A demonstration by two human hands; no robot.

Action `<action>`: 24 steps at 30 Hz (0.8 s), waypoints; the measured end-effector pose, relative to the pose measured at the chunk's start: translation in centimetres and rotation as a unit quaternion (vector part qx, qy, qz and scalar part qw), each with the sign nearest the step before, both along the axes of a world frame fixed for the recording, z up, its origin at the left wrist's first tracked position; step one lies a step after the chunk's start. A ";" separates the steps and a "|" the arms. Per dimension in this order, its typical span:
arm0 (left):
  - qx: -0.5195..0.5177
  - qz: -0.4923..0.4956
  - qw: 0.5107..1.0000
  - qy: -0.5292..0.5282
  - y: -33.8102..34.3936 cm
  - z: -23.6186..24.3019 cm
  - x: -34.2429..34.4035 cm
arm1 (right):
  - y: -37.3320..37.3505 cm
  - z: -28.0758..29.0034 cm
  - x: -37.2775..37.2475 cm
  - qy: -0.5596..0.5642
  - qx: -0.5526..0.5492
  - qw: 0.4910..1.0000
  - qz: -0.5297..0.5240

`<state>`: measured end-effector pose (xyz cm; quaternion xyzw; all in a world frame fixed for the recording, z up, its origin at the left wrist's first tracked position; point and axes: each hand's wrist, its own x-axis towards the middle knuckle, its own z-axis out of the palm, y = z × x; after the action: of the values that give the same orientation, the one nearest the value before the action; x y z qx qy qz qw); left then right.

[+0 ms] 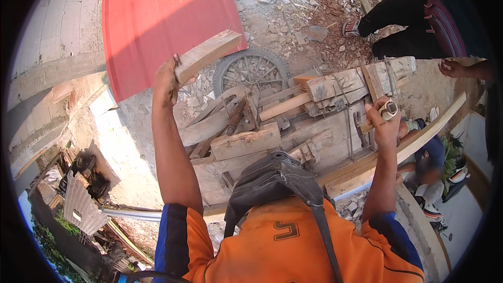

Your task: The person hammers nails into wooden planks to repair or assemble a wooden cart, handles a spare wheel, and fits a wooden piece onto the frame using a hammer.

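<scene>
My left hand (166,81) is raised at the left, its fingers closed round one end of a short, thick wood block (209,55). The block slants up to the right, past the edge of a red metal sheet. On the right, my right hand (383,126) grips a hammer (389,110) by its pale wooden handle, the butt pointing up toward me. Its dark head shows partly, beside the fingers over the bench. Between my hands lies a rough wooden workbench (304,139) with another wood block (246,141) and several offcuts on it.
A spoked wheel (251,71) lies beyond the bench amid rubble. The red sheet (167,21) covers the far left ground. A long curved-looking plank (419,139) runs along the right. One person (403,26) stands far right; another (432,152) crouches beyond the plank. A black bag (272,178) hangs before my chest.
</scene>
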<state>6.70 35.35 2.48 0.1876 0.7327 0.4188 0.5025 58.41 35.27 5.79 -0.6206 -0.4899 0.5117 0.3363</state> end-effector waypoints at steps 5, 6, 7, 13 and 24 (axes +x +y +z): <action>0.073 0.027 0.997 -0.013 -11.8 5.2 -2.9 | -1.1 0.2 -0.3 -0.058 -0.044 0.997 0.036; 0.095 0.055 0.994 -0.015 -14.1 6.2 -2.0 | -1.2 0.0 0.0 -0.071 -0.040 0.996 0.048; 0.101 0.064 0.993 -0.002 -16.2 6.9 -1.3 | -1.4 0.1 0.1 -0.059 -0.033 0.996 0.058; 0.184 0.161 0.949 -0.199 -27.4 6.7 2.1 | -3.6 1.8 -0.7 -0.061 -0.065 0.989 0.117; 0.213 0.291 0.902 -0.236 -49.3 6.7 6.7 | -8.1 2.8 -1.5 -0.036 -0.007 0.981 0.188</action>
<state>13.44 -13.90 9.15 -0.0358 0.5078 0.7243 0.4650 56.95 27.19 8.60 -0.5376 -0.6060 0.5468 0.2116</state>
